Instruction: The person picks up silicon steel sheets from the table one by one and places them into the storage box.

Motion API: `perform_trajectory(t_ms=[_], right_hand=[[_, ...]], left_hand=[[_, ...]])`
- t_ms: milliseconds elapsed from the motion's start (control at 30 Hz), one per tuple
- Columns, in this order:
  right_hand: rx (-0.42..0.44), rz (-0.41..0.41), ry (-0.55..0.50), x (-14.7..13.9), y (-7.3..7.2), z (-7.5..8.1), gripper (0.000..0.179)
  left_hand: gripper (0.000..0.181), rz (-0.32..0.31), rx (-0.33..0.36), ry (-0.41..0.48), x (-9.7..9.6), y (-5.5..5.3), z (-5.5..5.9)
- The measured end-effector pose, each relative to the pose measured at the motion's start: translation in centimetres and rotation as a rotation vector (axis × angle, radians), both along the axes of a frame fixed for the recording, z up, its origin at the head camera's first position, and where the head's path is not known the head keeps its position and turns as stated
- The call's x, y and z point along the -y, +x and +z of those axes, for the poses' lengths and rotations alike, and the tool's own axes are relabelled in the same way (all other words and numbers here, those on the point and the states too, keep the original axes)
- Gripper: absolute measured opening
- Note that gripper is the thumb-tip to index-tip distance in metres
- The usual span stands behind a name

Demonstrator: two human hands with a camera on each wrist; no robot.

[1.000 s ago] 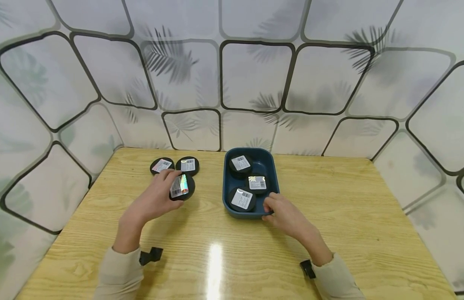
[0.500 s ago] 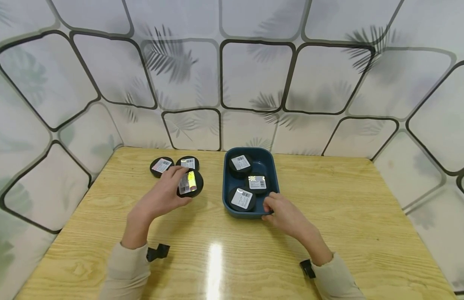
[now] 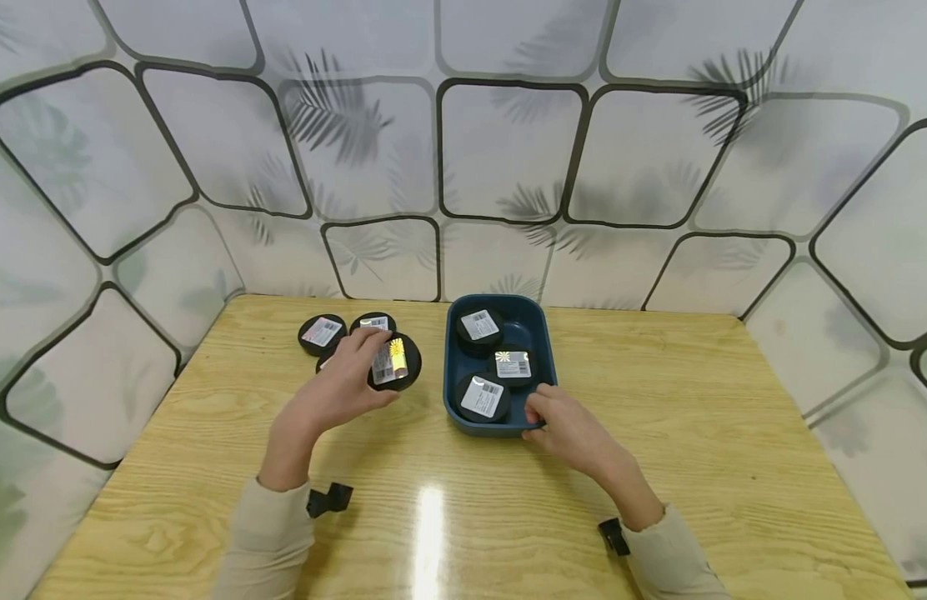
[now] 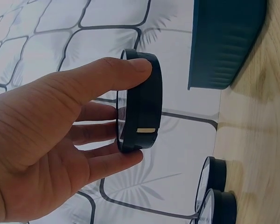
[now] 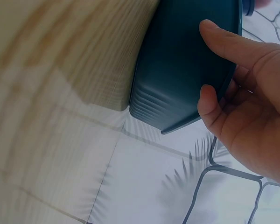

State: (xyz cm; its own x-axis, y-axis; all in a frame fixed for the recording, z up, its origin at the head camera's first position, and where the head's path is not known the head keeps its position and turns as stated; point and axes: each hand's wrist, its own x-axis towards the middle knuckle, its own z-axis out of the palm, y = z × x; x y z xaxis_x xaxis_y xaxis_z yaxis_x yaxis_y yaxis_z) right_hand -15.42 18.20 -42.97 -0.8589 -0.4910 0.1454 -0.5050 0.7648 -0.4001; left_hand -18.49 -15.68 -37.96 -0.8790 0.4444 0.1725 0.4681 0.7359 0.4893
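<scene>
In the head view my left hand (image 3: 332, 396) holds a flat round black container (image 3: 408, 367) with a white label and a shiny sticker, between the dark blue bin and the containers at the left. The left wrist view shows thumb and fingers on the side of this container (image 4: 144, 102), raised above the tabletop. My right hand (image 3: 572, 429) grips the near right corner of the bin (image 3: 523, 312), thumb outside its wall and fingers over the rim. Inside the bin lie three similar labelled containers (image 3: 482, 398), at its left and middle.
At the back left of the wooden table (image 3: 658, 392) stand two similar containers, one at the far left (image 3: 323, 333) and one beside it (image 3: 373, 320). Another (image 3: 323, 361) is mostly hidden behind my left hand. A patterned wall covering (image 3: 508, 150) rises behind the table.
My left hand has moved right with the round container, toward the bin, uncovering part of another container behind it. The right hand and the bin have stayed in place.
</scene>
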Motion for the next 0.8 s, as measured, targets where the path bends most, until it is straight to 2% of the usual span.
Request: perform_trajectory(t_ms=[200,500,800], right_hand=[[0.001,-0.006,0.002,-0.1,0.0,0.0,0.034],[0.008,-0.005,0.009,-0.1,0.0,0.1,0.034],[0.013,-0.005,0.005,0.0,0.0,0.1,0.033]], left_hand=[[0.082,-0.001,0.02,0.023,-0.9,-0.3,0.2],[0.083,-0.021,-0.002,0.03,-2.0,-1.1,0.0],[0.083,-0.029,0.027,0.052,-3.3,-1.7,-0.3]])
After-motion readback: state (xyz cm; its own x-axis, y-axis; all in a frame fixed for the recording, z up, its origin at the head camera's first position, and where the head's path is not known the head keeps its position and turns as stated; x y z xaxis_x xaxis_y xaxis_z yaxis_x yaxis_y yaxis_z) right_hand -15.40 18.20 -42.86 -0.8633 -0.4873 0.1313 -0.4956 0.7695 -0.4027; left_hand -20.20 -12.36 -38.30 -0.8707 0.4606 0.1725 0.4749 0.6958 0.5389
